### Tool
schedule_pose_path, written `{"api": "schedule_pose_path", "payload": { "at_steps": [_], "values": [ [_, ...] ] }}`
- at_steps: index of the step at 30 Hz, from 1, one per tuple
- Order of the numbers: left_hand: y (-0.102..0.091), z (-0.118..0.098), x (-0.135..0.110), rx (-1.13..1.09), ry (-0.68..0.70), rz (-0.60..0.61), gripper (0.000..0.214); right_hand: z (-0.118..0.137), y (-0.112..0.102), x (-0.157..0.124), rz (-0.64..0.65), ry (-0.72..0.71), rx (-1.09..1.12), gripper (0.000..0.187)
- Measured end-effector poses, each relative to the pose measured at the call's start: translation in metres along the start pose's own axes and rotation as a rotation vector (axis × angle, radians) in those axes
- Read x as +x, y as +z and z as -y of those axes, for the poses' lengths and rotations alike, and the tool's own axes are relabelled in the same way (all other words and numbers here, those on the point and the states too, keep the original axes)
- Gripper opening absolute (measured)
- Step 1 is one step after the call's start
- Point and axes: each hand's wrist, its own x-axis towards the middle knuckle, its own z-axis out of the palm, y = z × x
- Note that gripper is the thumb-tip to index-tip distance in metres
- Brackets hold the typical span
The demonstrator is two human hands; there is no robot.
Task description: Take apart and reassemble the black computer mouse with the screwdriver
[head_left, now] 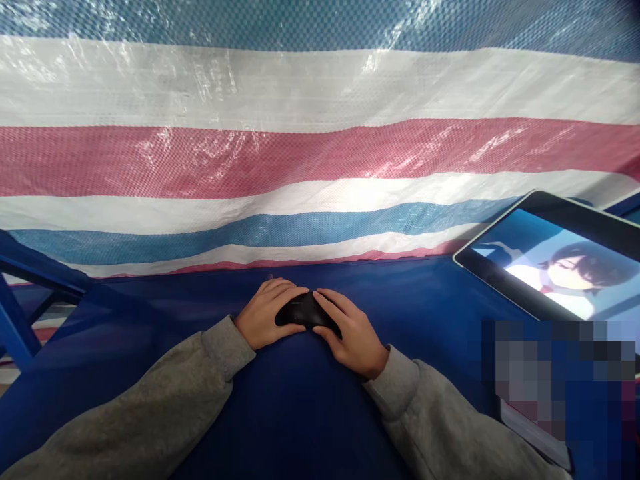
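Left hand [263,313] and right hand [353,339] both grasped a black rounded object [305,311] on the blue table [300,413], tablet [555,257] lying off to the right.

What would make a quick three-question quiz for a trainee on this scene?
1. Which hand is nearer the tablet: the left hand or the right hand?
2. True or false: both hands are touching the black object.
3. What is behind the hands? A: a striped woven tarp; B: a brick wall; C: a wooden door.

Key: 1. the right hand; 2. true; 3. A.
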Motion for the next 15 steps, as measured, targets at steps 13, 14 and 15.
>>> {"api": "schedule_pose_path", "payload": {
  "at_steps": [13, 14, 15],
  "values": [
    [-0.0018, -0.0045, 0.0017, 0.021, 0.004, 0.004, 0.06, 0.0046, -0.0023, 0.0021, 0.016, 0.028, -0.004, 0.049],
    [-0.0021, -0.0046, 0.0019, 0.021, 0.003, 0.007, 0.06, 0.0047, -0.0023, 0.0021, 0.017, 0.034, -0.004, 0.049],
    [-0.0023, -0.0046, 0.0021, 0.022, 0.002, 0.007, 0.059, 0.0047, -0.0023, 0.0021, 0.017, 0.039, -0.005, 0.049]
  ]
}}
